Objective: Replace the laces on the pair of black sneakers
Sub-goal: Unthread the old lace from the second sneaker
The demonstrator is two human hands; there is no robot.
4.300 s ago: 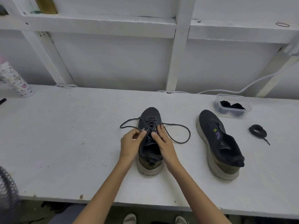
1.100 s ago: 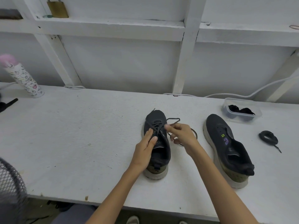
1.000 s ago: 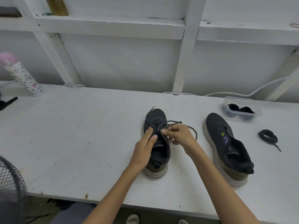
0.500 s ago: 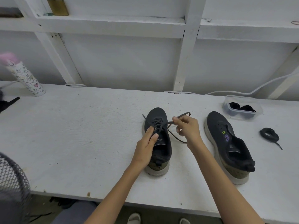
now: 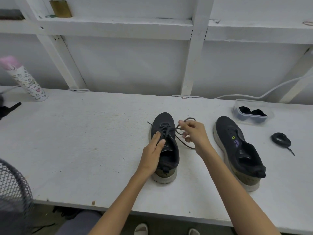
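Dark grey knit sneaker with a pale sole (image 5: 170, 152) stands toe-away at the middle of the white painted table (image 5: 84, 141). Left hand (image 5: 152, 150): fingers straight and together, pressing down on the lace crossings above the tongue. Right hand (image 5: 194, 133): thumb and forefinger pinch the dark round lace (image 5: 165, 129), raised just right of the toe, with the slack looped on the table beneath. Risks, as judged: if the pressing fingers lift, the lower crossings may slacken; a sharp pull could drag the shoe or leave uneven ends; the loose loop may tangle. Matching second sneaker (image 5: 237, 150) lies to the right, apparently unlaced. Clear plastic tub (image 5: 245, 101) at back right holds black bundles (image 5: 252, 112), probably laces; unconfirmed. Coiled black lace (image 5: 281, 139) lies outside it, nearer the table's front.
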